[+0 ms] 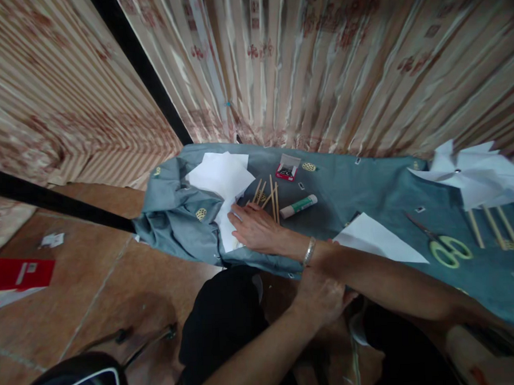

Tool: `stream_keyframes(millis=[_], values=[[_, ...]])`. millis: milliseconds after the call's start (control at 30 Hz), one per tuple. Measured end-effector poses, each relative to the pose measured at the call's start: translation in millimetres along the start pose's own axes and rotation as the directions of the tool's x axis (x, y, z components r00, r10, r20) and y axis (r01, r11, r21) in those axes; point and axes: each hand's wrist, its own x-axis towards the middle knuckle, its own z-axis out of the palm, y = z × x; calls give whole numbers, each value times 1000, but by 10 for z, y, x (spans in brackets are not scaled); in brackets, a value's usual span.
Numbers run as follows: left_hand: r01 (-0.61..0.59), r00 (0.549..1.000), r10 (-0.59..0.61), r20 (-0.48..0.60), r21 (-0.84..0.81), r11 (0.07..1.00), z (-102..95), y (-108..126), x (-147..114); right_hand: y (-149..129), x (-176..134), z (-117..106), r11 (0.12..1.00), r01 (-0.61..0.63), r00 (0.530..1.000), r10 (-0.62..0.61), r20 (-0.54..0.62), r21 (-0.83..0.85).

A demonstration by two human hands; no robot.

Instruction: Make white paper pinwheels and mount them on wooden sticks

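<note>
My right hand point(256, 228), with a bracelet point(309, 252) on its wrist, reaches across to the left. Its fingers are spread and lie on a narrow white paper piece point(228, 231). Just beyond it is a stack of white paper squares point(221, 174). My left hand point(325, 292) is low, passing beneath my right forearm, which hides most of its fingers. A fingertip shows at the left corner of a white paper triangle point(378, 241); whether the left hand grips it is hidden. Wooden sticks point(273, 200) and a glue stick point(298, 206) lie near my right hand.
A small red box of pins point(287, 167) stands open at the back of the grey-green cloth point(351, 184). Scissors with yellow-green handles point(445, 248) lie to the right, beside paper pinwheels point(466, 167) on sticks. A black stool point(77, 383) and a red box point(18, 279) are at the left.
</note>
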Motion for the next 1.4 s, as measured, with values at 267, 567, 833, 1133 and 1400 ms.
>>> stream_keyframes(millis=[267, 567, 833, 1133, 1400], values=[[-76, 997, 77, -3, 102, 992, 7, -16, -30, -87, 32, 62, 999, 51, 998, -51, -24, -3], [-61, 996, 67, -51, 112, 992, 157, -47, -47, -178, 63, -53, 997, 48, 996, -43, -83, 57], [-77, 992, 90, -83, 147, 986, 151, -87, -42, -451, 247, 75, 964, -35, 999, 42, -23, 265], [-68, 991, 91, -97, 223, 972, 146, -82, -74, -505, 166, 84, 983, 93, 986, -69, -155, 158], [-47, 998, 51, -23, 138, 989, 55, -62, -53, -377, 157, 159, 963, -44, 998, 53, -28, 265]])
